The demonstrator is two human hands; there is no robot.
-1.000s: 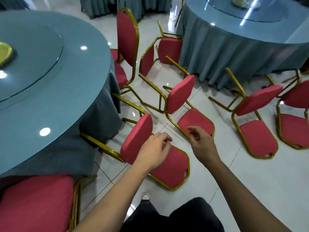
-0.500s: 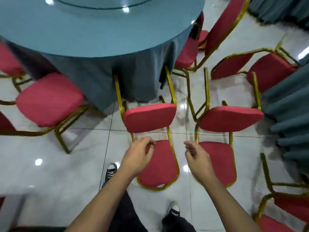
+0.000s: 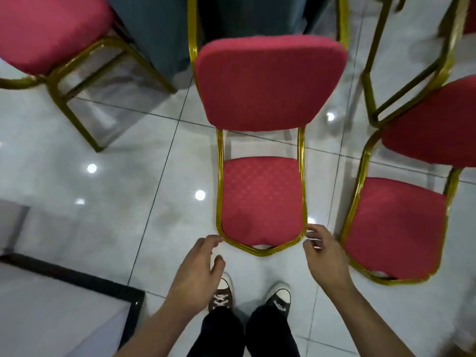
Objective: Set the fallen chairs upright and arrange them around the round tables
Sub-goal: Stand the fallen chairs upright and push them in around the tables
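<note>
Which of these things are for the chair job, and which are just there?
For the job:
- middle fallen chair, lying on its back
- fallen chair beside it
- upright chair
- table's blue cloth
- left hand and right hand, both reaching, holding nothing

Just there:
- sneakers
- black-edged mat
- tiled floor

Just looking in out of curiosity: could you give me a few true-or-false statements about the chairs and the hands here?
1. The middle chair lies on its back on the floor. True.
2. The left hand grips its gold frame. False: its fingers are near the frame and hold nothing.
3. The right hand is empty. True.
4. The chairs' cushions are blue. False: red.
5. Another fallen chair lies right of it. True.
</note>
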